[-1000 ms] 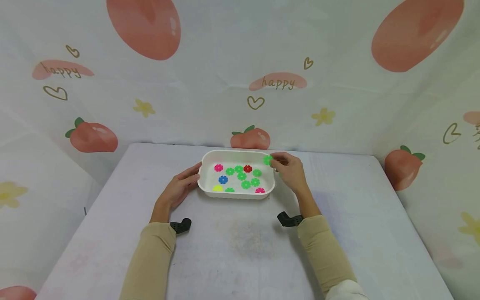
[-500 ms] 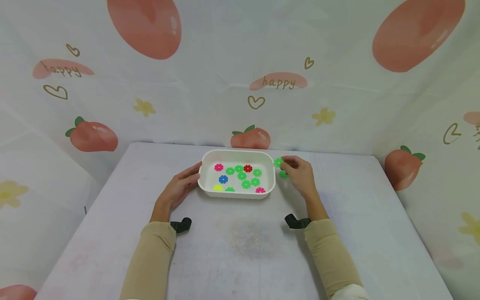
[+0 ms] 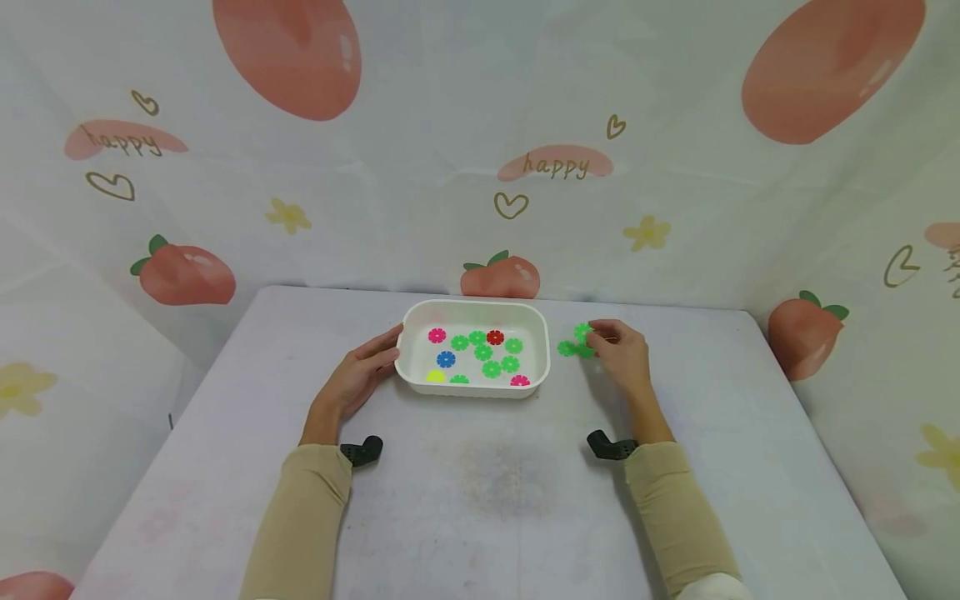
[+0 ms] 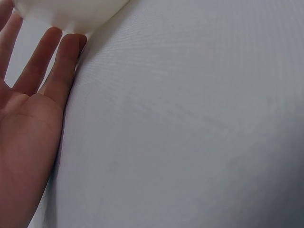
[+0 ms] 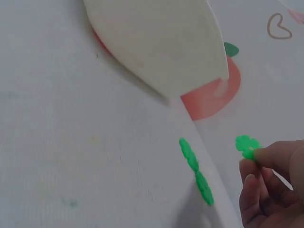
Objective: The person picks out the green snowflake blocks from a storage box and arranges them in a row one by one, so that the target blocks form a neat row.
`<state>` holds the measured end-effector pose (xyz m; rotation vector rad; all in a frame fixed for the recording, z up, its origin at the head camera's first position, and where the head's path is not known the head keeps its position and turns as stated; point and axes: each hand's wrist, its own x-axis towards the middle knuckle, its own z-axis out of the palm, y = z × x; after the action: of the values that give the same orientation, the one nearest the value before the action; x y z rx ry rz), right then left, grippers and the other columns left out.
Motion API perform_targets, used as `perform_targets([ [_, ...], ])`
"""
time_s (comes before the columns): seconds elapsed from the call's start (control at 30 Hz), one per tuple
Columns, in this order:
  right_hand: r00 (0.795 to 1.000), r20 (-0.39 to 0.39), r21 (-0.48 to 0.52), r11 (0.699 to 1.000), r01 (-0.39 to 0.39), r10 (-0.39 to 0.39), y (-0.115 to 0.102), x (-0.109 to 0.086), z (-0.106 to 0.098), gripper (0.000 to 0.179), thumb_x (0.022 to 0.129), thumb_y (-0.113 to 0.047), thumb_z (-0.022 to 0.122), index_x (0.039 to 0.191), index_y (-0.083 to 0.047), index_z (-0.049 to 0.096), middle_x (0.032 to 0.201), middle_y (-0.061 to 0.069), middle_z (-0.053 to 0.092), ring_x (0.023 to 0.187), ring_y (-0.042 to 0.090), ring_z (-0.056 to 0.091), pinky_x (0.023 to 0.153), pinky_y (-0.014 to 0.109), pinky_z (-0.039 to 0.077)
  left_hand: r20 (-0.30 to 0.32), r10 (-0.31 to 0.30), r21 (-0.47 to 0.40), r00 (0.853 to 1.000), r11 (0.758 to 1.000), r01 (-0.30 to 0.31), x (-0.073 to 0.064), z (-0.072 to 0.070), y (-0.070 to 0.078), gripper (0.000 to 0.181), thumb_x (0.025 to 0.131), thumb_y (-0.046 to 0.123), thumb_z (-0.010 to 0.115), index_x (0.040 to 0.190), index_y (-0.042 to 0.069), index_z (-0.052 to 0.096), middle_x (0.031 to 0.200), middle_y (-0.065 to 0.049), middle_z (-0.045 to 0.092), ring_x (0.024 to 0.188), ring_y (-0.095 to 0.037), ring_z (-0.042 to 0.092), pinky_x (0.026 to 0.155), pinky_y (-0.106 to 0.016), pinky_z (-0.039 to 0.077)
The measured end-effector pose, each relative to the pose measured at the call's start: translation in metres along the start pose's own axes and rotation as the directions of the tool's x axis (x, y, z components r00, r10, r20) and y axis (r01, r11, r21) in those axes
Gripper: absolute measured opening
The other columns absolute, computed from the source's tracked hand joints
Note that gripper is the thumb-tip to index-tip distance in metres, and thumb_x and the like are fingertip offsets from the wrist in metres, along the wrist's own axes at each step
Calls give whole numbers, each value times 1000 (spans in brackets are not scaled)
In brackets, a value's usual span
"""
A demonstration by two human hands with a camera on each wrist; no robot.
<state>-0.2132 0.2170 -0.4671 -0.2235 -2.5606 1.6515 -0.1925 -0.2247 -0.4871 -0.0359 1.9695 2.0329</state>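
Note:
A white tray (image 3: 472,390) stands on the table, holding several flower-shaped plastic discs: mostly green (image 3: 491,369), plus pink (image 3: 437,335), red (image 3: 495,337), blue (image 3: 446,359) and yellow (image 3: 436,377). Against the tray's left end rests my left hand (image 3: 352,379); the left wrist view shows its fairly straight fingers (image 4: 40,66) touching the outer wall. My right hand (image 3: 622,354) pinches a green snowflake disc (image 5: 247,145) between thumb and fingers, right of the tray. Close below it, two green discs (image 5: 195,172) lie end to end on the table.
A white cloth covers the table (image 3: 480,500). Behind it hangs a white backdrop (image 3: 420,208) printed with peaches, hearts and flowers. A black wrist device (image 3: 363,451) sits on the left wrist, another black device (image 3: 611,446) on the right.
My right hand has moved right, from the tray's right rim to above the green discs on the table, carrying the pinched green disc. The left hand and tray have stayed put.

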Motion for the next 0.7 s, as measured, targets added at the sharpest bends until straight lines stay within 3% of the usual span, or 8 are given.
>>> perform_targets([
  [0.23,1000,-28,-119,993,2,-5,11,1,-12,29,97,-23,63,121,-9,73,111,15,74,81,11,68,64,15,53,-2,-12,-17,1000,1000,11,0,0,0,57,102,26,62,156,24,43,166,0,37,150,-15,38,127,-37,33],
  [0.43,998,-51,-226,974,14,-26,20,3,-18,29,97,-22,62,120,-7,74,111,16,75,91,19,65,63,15,49,-4,-16,-13,1000,1000,16,0,1,1,56,103,27,62,156,25,43,166,2,37,149,-14,38,124,-33,37],
  [0.7,999,-38,-276,961,3,-14,20,3,-21,29,96,-17,64,119,-2,74,110,21,75,81,17,65,61,16,48,-7,-13,-16,1000,1000,13,1,0,-1,56,102,25,62,156,25,44,166,2,37,149,-14,38,124,-34,37],
])
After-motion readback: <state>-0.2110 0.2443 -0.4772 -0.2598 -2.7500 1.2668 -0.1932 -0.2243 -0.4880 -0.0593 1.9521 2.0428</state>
